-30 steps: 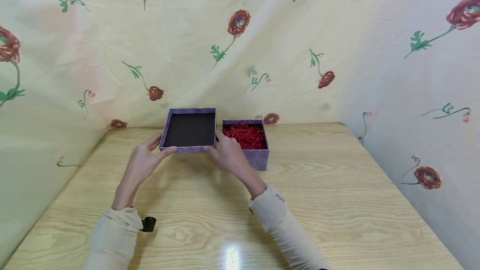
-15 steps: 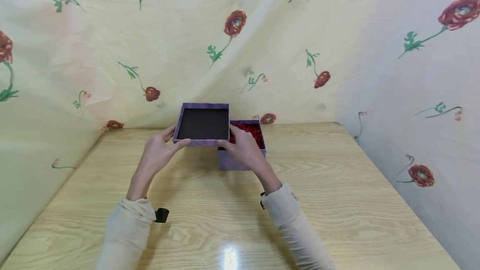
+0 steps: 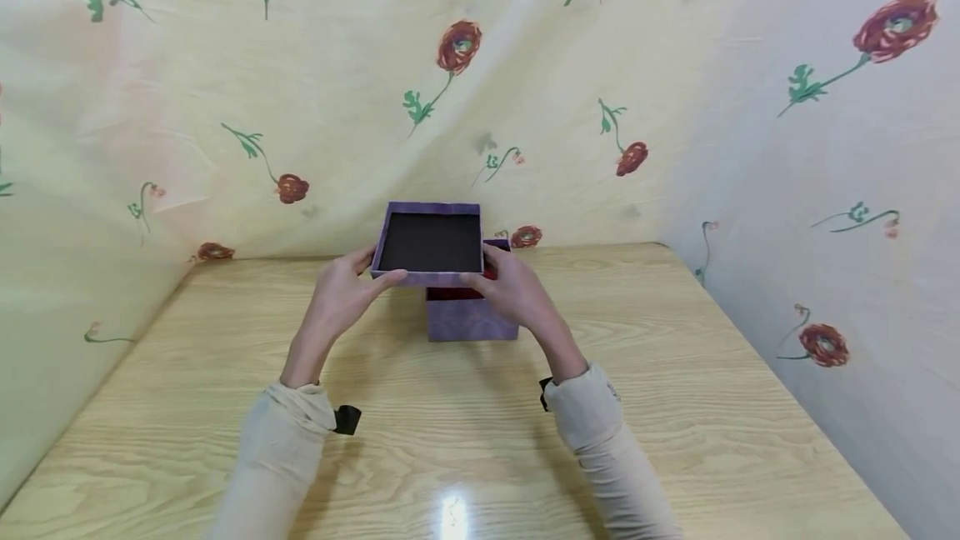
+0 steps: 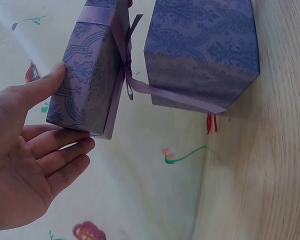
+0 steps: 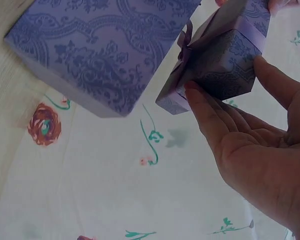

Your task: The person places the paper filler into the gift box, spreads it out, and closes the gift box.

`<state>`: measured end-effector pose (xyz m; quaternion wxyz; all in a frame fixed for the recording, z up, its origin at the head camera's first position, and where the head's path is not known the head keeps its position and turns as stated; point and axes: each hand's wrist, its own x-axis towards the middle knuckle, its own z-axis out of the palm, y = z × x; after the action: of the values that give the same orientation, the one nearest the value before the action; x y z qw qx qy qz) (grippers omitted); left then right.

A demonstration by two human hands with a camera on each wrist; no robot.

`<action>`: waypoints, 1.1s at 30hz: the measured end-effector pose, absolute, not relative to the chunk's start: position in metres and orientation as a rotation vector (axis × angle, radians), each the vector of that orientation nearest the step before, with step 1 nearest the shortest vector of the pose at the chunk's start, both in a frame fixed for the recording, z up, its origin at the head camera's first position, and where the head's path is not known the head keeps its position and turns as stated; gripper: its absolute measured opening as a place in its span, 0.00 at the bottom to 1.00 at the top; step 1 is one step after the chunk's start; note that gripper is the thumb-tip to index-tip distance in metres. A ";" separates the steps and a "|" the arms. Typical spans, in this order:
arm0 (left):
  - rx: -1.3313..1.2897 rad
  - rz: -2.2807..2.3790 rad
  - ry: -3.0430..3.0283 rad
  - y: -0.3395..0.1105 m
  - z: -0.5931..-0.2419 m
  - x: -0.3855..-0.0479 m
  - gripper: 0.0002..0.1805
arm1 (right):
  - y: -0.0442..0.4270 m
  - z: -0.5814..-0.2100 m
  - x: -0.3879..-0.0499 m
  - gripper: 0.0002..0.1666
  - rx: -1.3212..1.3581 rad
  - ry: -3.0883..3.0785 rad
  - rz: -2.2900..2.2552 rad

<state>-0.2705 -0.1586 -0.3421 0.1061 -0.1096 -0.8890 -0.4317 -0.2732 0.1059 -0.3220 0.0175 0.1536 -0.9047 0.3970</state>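
A purple patterned box lid (image 3: 433, 242) with a black inside is held up between my two hands, its hollow side facing me. My left hand (image 3: 339, 294) grips its left front corner, thumb on the front rim and fingers at the side. At the right corner my right hand (image 3: 517, 286) pinches it the same way. A purple ribbon with a bow (image 4: 127, 75) wraps the lid's outer side. Below and behind the lid stands the purple gift box (image 3: 472, 320), apart from it in both wrist views. Red shredded paper (image 3: 453, 293) shows inside the box, mostly hidden by the lid.
The box stands toward the back of a light wooden table (image 3: 450, 423). A pale floral cloth (image 3: 360, 65) hangs behind the table and along its sides. A black strap piece (image 3: 347, 420) sticks out from the left sleeve.
Both hands have carried the lid to the right and slightly upward, from left of the box to over its back part. The box itself stays put; the head view has turned slightly.
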 end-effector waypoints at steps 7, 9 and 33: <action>-0.360 -1.267 -2.603 -0.143 -0.342 -0.275 0.44 | 0.123 -0.320 -0.274 0.38 0.490 -2.813 1.232; -0.370 -1.268 -2.599 -0.138 -0.342 -0.276 0.44 | 0.127 -0.319 -0.274 0.38 0.496 -2.804 1.240; -0.374 -1.364 -2.438 -0.098 -0.360 -0.289 0.43 | 0.145 -0.312 -0.284 0.36 0.330 -2.523 1.679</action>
<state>-0.2887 -0.0983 -0.3600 0.1605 -0.1311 -0.8537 -0.4777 -0.2840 0.1453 -0.3122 0.0464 0.1082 -0.8268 0.5500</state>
